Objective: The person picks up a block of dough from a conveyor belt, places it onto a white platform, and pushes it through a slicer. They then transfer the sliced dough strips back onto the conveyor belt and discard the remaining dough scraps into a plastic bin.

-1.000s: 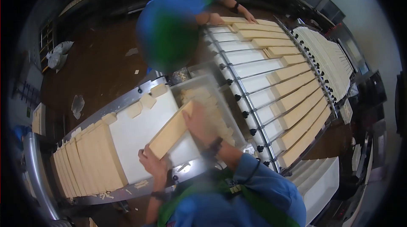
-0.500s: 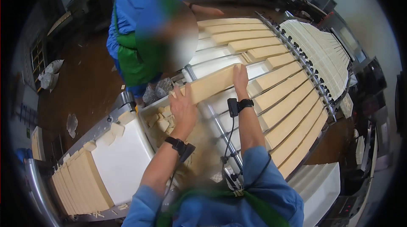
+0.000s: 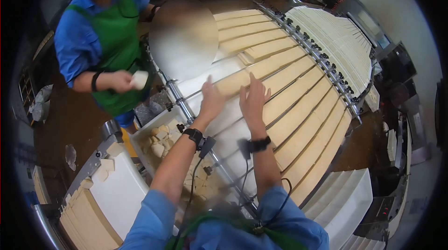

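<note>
A pale yellow, dough-like slab lies in one lane of the white conveyor, its near end between my two hands. My left hand is by the left side of that end, fingers stretched forward and slightly blurred. On the other side, my right hand is spread open, its fingertips over the lane's edge. Thin metal rods separate this slab from similar long slabs in the lanes to the right.
Broken pieces fill a bin below the conveyor's near bar. At lower left, more slabs stand on a white belt. A co-worker at the left holds a pale piece. White trays sit lower right.
The slab I held at both ends over the bin now lies in a conveyor lane, and both hands have let go. The view has shifted; the co-worker now appears farther left.
</note>
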Tool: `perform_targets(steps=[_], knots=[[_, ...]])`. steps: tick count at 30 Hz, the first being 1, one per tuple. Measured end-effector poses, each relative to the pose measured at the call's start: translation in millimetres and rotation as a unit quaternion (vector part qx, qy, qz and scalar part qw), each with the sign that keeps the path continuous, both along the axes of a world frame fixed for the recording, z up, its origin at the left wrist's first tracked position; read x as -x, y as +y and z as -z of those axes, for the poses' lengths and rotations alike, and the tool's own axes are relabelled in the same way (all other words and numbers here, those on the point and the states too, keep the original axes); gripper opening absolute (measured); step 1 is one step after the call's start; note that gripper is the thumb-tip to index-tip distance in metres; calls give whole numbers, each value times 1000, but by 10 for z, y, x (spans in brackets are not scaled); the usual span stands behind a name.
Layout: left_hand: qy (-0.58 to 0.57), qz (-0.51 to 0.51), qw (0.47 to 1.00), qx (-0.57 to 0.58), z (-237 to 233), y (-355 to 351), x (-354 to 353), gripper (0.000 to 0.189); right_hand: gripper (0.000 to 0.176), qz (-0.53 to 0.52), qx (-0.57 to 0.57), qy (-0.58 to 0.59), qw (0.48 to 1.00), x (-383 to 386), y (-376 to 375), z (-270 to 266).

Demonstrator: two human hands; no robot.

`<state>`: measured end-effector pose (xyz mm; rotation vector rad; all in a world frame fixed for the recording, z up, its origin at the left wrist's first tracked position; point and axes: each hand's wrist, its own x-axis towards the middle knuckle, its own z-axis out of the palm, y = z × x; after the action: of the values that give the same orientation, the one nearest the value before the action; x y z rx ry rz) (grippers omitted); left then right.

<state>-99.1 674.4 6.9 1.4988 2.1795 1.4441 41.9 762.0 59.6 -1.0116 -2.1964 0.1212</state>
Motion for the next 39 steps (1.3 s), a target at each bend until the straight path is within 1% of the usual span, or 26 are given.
perform_targets(steps=[1, 2, 3, 4, 6, 7, 8, 10, 11, 12, 13, 17, 19, 21, 23, 24, 25, 26, 28, 29, 31, 32, 34, 36, 38, 39], knots=[[-112, -92, 989, 36, -66, 35, -72, 95, 63, -29, -22, 46, 998, -145, -88, -18], [-224, -181, 955, 75, -98, 78, -143, 89, 63, -25, -25, 41, 999, -313, -187, -67], [-199, -251, 944, 84, 86, 206, -177, 72, 62, -39, 8, 34, 999, -488, -297, -133], [-206, -252, 942, 85, 98, 283, -173, 72, 62, -55, 44, 28, 997, -640, -417, -195], [-261, -160, 940, 152, 90, 429, -74, 57, 60, -64, 58, 43, 995, -893, -657, -316], [-250, -203, 937, 137, 114, 507, -80, 55, 58, -72, 70, 65, 993, -974, -749, -382], [-258, -213, 932, 137, 135, 550, -49, 55, 58, -83, 73, 58, 992, -1030, -829, -449], [-250, -193, 937, 151, 276, 605, 61, 48, 56, -82, 83, 110, 987, -1090, -972, -560], [-255, -201, 934, 149, 331, 618, 113, 48, 55, -83, 68, 115, 988, -1095, -1017, -600], [-238, -201, 938, 150, 355, 614, 154, 41, 55, -90, 69, 112, 987, -1082, -1038, -611], [-222, -200, 942, 151, 394, 587, 167, 34, 55, -96, 79, 123, 985, -1076, -1070, -618], [-208, -251, 934, 144, 335, 290, 194, 27, 54, -131, 94, 138, 977, -926, -1226, -677], [-204, -313, 927, 14, 28, -195, 51, 19, 53, -161, 95, 149, 971, -815, -1381, -727], [-203, -311, 923, -99, -289, -863, -133, 16, 52, -200, 87, 178, 960, -659, -1570, -752], [-116, -324, 926, -155, -403, -1681, -341, 15, 52, -232, 98, 174, 952, -472, -1836, -845], [-63, -307, 943, -108, -343, -2070, -383, 13, 51, -254, 122, 182, 942, -368, -1993, -864], [-17, -292, 955, -55, -266, -2484, -457, 13, 51, -273, 110, 172, 940, -244, -2162, -897], [-13, -330, 942, -49, -205, -2873, -523, 13, 51, -302, 112, 165, 932, -117, -2324, -909], [135, -263, 955, -13, -106, -3662, -646, 22, 50, -348, 147, 154, 913, 144, -2703, -909], [138, -305, 942, 1, -58, -4071, -682, 22, 50, -372, 186, 157, 896, 245, -2963, -938], [162, -185, 969, 21, 59, -4909, -819, 30, 49, -470, 203, 159, 844, 497, -3425, -865], [159, -218, 962, 33, 142, -5302, -907, 30, 48, -509, 218, 153, 819, 602, -3692, -847], [205, -376, 903, -28, 268, -6015, -1099, 24, 48, -611, 206, 101, 758, 757, -4313, -981], [124, -551, 825, -24, 335, -6640, -1332, 28, 50, -690, 234, 19, 685, 912, -4952, -929], [24, -715, 699, -5, 349, -7146, -1529, 29, 49, -776, 238, -16, 584, 1023, -5654, -882], [22, -720, 694, -6, 376, -7367, -1571, 29, 50, -800, 223, -38, 556, 1070, -5977, -851]])
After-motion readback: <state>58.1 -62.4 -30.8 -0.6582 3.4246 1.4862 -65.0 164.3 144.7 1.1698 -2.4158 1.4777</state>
